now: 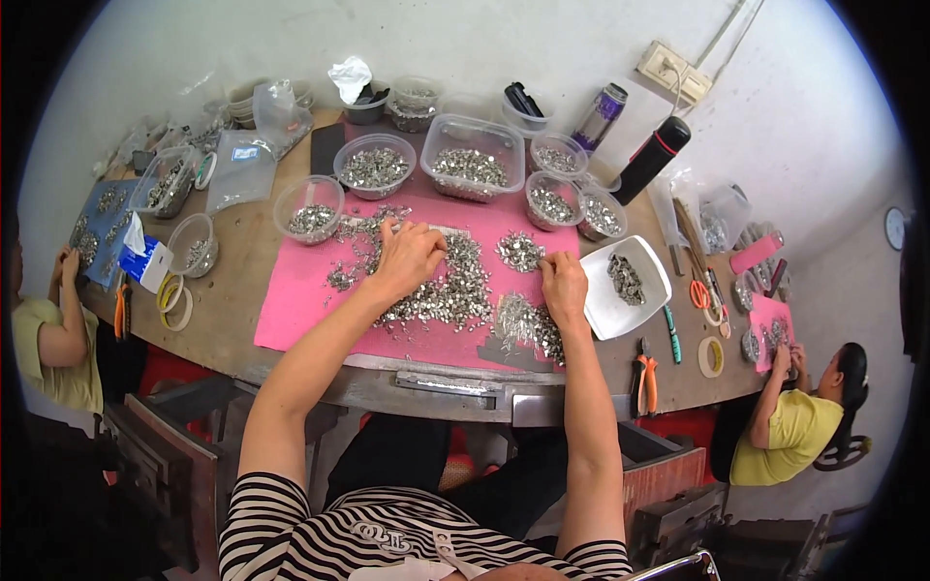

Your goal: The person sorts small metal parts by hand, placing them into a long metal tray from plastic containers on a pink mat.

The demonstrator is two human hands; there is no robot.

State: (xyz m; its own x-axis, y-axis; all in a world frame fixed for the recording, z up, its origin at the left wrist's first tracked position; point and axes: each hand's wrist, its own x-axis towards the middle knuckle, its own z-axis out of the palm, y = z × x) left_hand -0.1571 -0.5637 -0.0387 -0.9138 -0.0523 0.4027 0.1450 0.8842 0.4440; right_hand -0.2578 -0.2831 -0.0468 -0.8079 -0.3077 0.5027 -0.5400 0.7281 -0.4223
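A pink mat (305,290) on the bench carries a large spread of small shiny metal pieces (450,290). Over the left part of that spread, my left hand (407,259) bends its fingers together at the pieces; whatever they pinch is too small to name. My right hand (565,286) is closed at the mat's right side, its fingertips next to a small round pile of metal pieces (520,252). What lies in its fingers is hidden. Below it are thin silvery slivers (518,318) and darker bits. A white tray (662,281) holding some pieces stands right of this hand.
Clear tubs of metal pieces, such as a square one (520,160), line the mat's far edge. A black flask (659,155) and a purple bottle (599,116) stand behind. Orange-handled pliers (644,382), scissors (699,293) and tape (711,356) lie right. Co-workers in yellow sit either side.
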